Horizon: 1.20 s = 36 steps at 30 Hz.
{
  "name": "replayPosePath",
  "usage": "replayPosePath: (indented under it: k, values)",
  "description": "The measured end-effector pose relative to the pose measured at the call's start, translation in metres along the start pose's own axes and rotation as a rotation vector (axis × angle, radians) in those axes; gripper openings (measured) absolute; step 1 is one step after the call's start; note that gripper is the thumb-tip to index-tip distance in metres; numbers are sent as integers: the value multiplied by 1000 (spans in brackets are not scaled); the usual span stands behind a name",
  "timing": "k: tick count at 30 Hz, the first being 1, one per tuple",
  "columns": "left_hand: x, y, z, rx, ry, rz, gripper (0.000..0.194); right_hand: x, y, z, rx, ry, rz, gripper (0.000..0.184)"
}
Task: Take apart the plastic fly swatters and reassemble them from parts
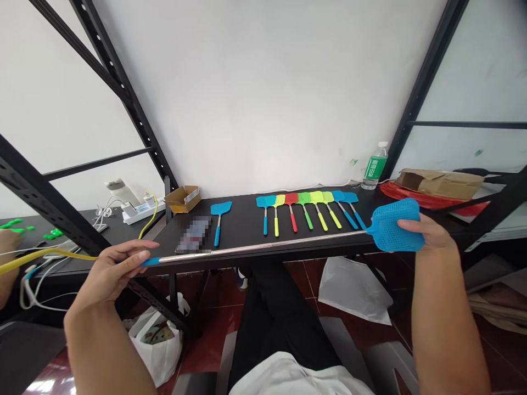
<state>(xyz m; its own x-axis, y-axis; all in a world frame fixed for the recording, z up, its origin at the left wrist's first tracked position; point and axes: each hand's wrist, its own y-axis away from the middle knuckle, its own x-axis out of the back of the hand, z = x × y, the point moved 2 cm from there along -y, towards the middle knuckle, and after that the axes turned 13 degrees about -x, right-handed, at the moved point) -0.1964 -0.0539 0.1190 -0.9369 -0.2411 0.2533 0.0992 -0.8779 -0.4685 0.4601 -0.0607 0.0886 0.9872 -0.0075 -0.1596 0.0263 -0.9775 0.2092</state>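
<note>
A blue fly swatter (263, 247) with a long metal telescopic rod is stretched out level between my hands, over the front edge of the black table (242, 219). My left hand (119, 269) is closed on its blue handle end. At the other end, my right hand (426, 230) pinches the perforated blue head, thumb on top. Behind the rod lies a row of several shorter fly swatters in blue, yellow, red and green, such as the red swatter (292, 208). One more blue swatter (219, 219) lies apart at the left, beside a blurred phone (194, 234).
An open cardboard box (183, 199) sits at the back left, near a power strip (144, 210) with cables. At the right stand a water bottle (374, 166) and a brown package (440, 182). Black rack posts flank the table. Another person's arm (8, 258) shows at far left.
</note>
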Motion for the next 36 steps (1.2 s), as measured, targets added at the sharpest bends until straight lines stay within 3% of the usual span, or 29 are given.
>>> replayPosePath:
  k: [10,17,23,29,36]
  values:
    - [11,0,-8,-9,55,98,36,-33,0,-6,44,-68,-143,31]
    - [-7,-6,-3,7,73,27,34,-48,2,-11,42,-23,-217,30]
    - [-22,-11,-3,6,106,-39,34,-72,5,-16,69,-10,-391,28]
    - [-10,-11,-13,20,94,77,30,-85,7,-13,80,6,-483,33]
    - [0,-6,-13,24,72,102,27,-94,-1,-11,77,45,-572,33]
